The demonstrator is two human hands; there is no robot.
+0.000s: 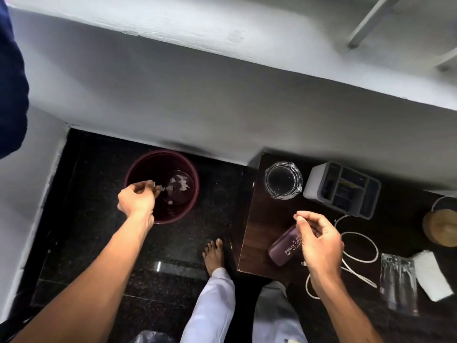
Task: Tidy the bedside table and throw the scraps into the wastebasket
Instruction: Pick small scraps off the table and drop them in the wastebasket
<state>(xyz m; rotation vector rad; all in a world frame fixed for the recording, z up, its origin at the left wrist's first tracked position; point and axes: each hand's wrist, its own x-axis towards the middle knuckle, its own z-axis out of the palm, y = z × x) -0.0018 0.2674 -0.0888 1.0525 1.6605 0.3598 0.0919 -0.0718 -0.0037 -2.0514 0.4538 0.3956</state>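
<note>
now left hand (137, 199) over bin (162, 185), fingers pinched on last white scraps (158, 188), more already inside. best open fingers low, inside rim, so bits don't drift to floor. right hand (319, 240) loosely curled, empty, above case (285, 246) on tabletop (257, 219).

Counts from the head view: 1 maroon wastebasket (162, 185) on the floor at left, several white paper scraps (178, 185) inside it, too small to count exactly. On the bedside table (252, 233) at right: 1 glass ashtray (283, 180), 1 grey organizer (342, 189), 1 spectacle case (284, 248), 1 white cable (359, 246), 1 wooden-lidded jar (440, 226), 1 drinking glass (398, 283), 1 folded white tissue (432, 274). 2 hands, 1 bare foot (214, 256).
</note>
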